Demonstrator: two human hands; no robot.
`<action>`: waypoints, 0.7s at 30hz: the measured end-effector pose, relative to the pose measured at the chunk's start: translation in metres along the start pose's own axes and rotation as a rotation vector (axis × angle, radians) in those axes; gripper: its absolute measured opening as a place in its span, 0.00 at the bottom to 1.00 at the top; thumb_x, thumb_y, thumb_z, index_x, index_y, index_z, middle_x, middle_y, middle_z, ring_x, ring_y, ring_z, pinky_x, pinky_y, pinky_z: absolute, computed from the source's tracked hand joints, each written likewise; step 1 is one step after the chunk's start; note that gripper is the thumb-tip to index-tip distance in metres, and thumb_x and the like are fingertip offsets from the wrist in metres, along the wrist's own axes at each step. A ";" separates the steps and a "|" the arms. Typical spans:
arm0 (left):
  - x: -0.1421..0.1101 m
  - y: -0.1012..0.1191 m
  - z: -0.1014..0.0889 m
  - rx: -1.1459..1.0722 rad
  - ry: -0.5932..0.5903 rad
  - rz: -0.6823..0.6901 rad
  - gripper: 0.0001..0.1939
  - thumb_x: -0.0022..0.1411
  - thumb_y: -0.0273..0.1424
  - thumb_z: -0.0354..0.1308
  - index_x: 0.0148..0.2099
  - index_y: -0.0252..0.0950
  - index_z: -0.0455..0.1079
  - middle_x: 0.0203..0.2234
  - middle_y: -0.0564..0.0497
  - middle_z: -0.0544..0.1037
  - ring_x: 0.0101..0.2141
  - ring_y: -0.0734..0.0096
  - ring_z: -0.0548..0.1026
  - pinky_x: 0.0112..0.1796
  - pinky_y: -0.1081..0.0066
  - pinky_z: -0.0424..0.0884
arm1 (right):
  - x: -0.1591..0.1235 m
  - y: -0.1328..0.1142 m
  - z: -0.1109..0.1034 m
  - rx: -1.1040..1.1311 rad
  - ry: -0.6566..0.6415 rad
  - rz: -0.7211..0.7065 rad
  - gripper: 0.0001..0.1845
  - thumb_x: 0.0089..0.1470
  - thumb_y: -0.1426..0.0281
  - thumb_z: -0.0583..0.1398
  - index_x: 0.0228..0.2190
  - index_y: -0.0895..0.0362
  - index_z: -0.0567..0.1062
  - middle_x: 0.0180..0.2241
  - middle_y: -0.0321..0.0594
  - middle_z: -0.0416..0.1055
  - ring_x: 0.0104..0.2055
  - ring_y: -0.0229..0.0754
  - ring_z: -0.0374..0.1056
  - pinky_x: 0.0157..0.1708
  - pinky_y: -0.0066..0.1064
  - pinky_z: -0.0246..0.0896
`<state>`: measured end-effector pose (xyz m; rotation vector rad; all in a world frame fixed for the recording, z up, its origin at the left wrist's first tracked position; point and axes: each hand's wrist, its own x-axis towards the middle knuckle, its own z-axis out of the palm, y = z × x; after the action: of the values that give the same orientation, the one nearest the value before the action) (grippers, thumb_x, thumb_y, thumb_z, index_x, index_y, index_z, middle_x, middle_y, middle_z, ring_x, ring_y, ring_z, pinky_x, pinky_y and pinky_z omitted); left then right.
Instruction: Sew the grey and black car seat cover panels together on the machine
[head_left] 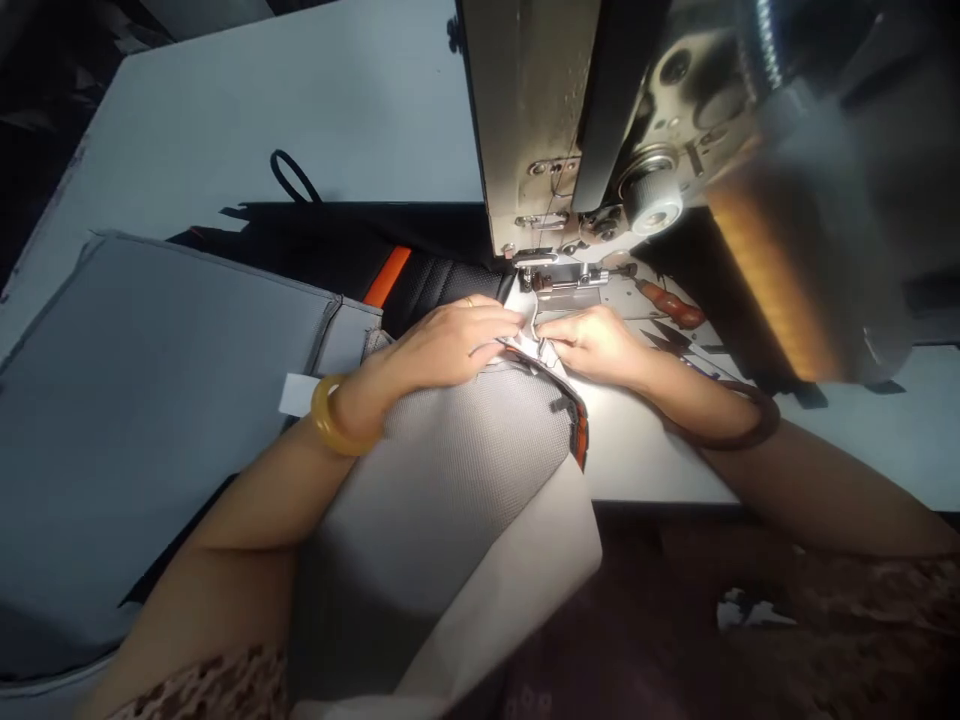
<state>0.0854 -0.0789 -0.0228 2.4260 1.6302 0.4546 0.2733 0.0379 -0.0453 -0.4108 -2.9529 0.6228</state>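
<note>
Under the needle area of a sewing machine [529,140] lies the edge of a fabric cover [480,440], grey mesh with a pale backing and black and orange parts. My left hand [457,340] rests on that edge, its fingers together and pressing the cloth down. To the right of the presser foot [527,278], my right hand [596,342] pinches the white seam edge between thumb and fingers. Both hands are close to the foot, just on the near side of it. The fingertips partly hide the seam.
A large grey panel [165,370] of the cover spreads over the left of the white table [337,90]. Right of the machine bed lie a red-handled tool [671,303] and dark scissors-like blades [667,338]. A blurred lamp [780,260] hangs at the right, above my right forearm.
</note>
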 end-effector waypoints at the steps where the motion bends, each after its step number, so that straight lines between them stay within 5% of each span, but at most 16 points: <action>1: 0.001 -0.001 0.000 0.022 -0.008 0.021 0.15 0.65 0.27 0.46 0.46 0.34 0.72 0.47 0.49 0.75 0.48 0.67 0.70 0.52 0.68 0.66 | 0.001 0.001 0.001 -0.020 -0.018 -0.006 0.15 0.56 0.70 0.50 0.31 0.57 0.76 0.24 0.37 0.70 0.23 0.35 0.56 0.26 0.28 0.39; 10: 0.005 0.002 -0.006 0.178 -0.072 0.019 0.17 0.64 0.22 0.44 0.42 0.38 0.73 0.42 0.52 0.77 0.48 0.67 0.69 0.41 0.72 0.71 | -0.001 0.004 0.001 -0.249 -0.027 -0.115 0.18 0.52 0.74 0.49 0.36 0.56 0.77 0.23 0.38 0.70 0.20 0.35 0.48 0.25 0.32 0.30; 21: 0.009 -0.004 0.001 0.173 -0.024 0.167 0.15 0.62 0.21 0.44 0.42 0.32 0.72 0.43 0.47 0.77 0.50 0.66 0.72 0.52 0.69 0.68 | -0.004 0.005 0.001 -0.282 0.047 -0.175 0.17 0.54 0.73 0.50 0.37 0.53 0.78 0.21 0.36 0.69 0.20 0.36 0.51 0.25 0.32 0.30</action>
<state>0.0860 -0.0688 -0.0238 2.6960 1.5220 0.3188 0.2780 0.0413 -0.0482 -0.1812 -2.9938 0.1751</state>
